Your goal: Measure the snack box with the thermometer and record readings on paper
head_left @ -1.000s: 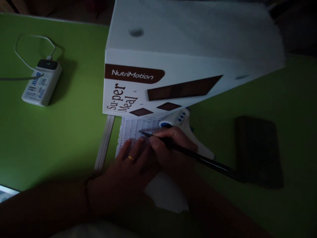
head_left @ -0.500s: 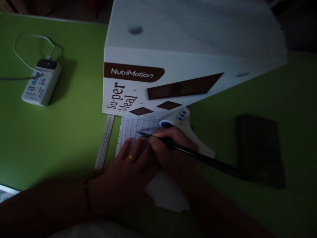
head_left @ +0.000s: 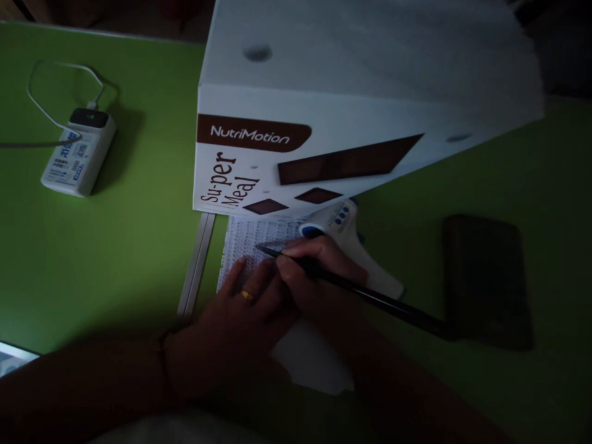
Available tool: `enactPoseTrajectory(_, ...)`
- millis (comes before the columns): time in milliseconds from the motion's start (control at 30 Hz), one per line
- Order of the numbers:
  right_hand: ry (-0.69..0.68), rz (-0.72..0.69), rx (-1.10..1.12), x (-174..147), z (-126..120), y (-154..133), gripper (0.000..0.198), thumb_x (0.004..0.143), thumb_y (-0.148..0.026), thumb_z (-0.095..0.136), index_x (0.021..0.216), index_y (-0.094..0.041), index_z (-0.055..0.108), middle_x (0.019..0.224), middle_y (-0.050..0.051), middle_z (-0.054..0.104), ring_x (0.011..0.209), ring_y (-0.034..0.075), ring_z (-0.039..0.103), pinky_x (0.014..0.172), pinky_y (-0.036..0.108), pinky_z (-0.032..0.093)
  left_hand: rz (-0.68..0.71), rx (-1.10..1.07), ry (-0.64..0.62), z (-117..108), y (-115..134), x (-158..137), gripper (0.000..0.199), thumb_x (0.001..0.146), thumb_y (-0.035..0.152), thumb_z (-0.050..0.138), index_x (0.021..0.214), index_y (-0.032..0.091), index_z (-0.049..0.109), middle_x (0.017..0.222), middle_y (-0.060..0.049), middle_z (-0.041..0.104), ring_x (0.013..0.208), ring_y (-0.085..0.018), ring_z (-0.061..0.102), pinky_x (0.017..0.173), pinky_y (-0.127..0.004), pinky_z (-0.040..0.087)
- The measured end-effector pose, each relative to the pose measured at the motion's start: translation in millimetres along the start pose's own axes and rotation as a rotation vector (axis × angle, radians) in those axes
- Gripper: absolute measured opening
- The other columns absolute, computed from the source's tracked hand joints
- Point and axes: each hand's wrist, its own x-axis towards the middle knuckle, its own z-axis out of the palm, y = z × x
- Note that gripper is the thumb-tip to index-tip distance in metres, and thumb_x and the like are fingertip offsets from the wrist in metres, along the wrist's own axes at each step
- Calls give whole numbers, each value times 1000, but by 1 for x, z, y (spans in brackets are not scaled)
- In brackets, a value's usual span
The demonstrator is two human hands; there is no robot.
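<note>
My right hand (head_left: 319, 271) grips a long black pen (head_left: 383, 299), its tip on or just over a sheet of paper (head_left: 250, 237) filled with small rows of writing. Flat on the sheet lies my left hand (head_left: 250, 302), fingers stretched out, a gold ring on one finger. The paper's lower part sticks out pale below my hands. Right behind my right hand is a white infrared thermometer (head_left: 335, 219) with blue buttons, partly covered by that hand. The far end of the sheet runs up to the white box.
A large white "NutriMotion Su-per Meal" box (head_left: 250, 163) stands just beyond the paper. A metal strip (head_left: 197, 265) lies left of the sheet. Further left is a white power bank (head_left: 76, 154) with a cable. A dark wallet-like object (head_left: 488, 280) lies right on the green table (head_left: 139, 246).
The view has shifted very slightly, so the box sits a little further right. Both hands and the pen keep nearly the same place on the paper.
</note>
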Motion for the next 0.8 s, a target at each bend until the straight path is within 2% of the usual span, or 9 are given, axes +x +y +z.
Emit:
enactPoseTrajectory(133, 7, -15, 9, 0, 0, -1, 13, 82, -18, 66, 78, -28, 59, 66, -4, 67, 58, 17, 66, 53, 31, 54, 9, -23, -27, 0, 0, 0, 106, 81, 83, 66, 159, 14, 44, 159, -21, 47, 144, -43, 47, 123, -61, 33)
enactPoseTrajectory(267, 28, 46, -33, -1, -1, -2, 8, 82, -22, 67, 80, -28, 62, 72, -3, 71, 62, 18, 68, 56, 32, 55, 1, -19, -6, 3, 0, -1, 99, 86, 83, 59, 158, 15, 46, 159, -20, 48, 146, -42, 46, 123, -61, 32)
enactPoseTrajectory(367, 26, 29, -3, 0, 0, -2, 11, 82, -21, 68, 78, -29, 59, 69, -3, 70, 60, 20, 67, 54, 35, 56, 8, 12, 39, 7, -1, -1, 86, 92, 74, 60, 155, 17, 50, 155, -19, 52, 143, -40, 49, 121, -59, 35)
enactPoseTrajectory(433, 9, 28, 26, 0, 1, -1, 13, 81, -19, 67, 78, -29, 58, 68, -3, 68, 61, 21, 67, 55, 36, 56, 23, 24, 76, 8, -1, -1, 79, 96, 72, 52, 154, 17, 52, 152, -20, 55, 140, -40, 51, 119, -59, 38)
enactPoseTrajectory(533, 13, 37, 41, -1, 1, 0, 13, 81, -19, 66, 79, -29, 58, 68, -4, 67, 60, 20, 66, 55, 35, 55, 23, 18, 54, 6, -2, -1, 84, 97, 77, 45, 154, 16, 51, 152, -20, 54, 141, -39, 51, 119, -59, 38)
enactPoseTrajectory(633, 24, 65, 34, -3, 0, 2, 13, 83, -19, 67, 81, -29, 60, 72, -4, 70, 63, 19, 67, 57, 34, 55, 4, 18, 15, 3, -1, -1, 88, 94, 80, 49, 156, 17, 49, 154, -19, 53, 143, -39, 49, 121, -59, 35)
enactPoseTrajectory(800, 1, 33, 4, -5, -3, 3, 12, 84, -20, 67, 83, -29, 61, 75, -2, 71, 65, 20, 67, 58, 35, 56, 3, 20, 38, 3, 0, -1, 75, 101, 70, 46, 154, 18, 51, 154, -18, 54, 143, -38, 50, 121, -58, 36)
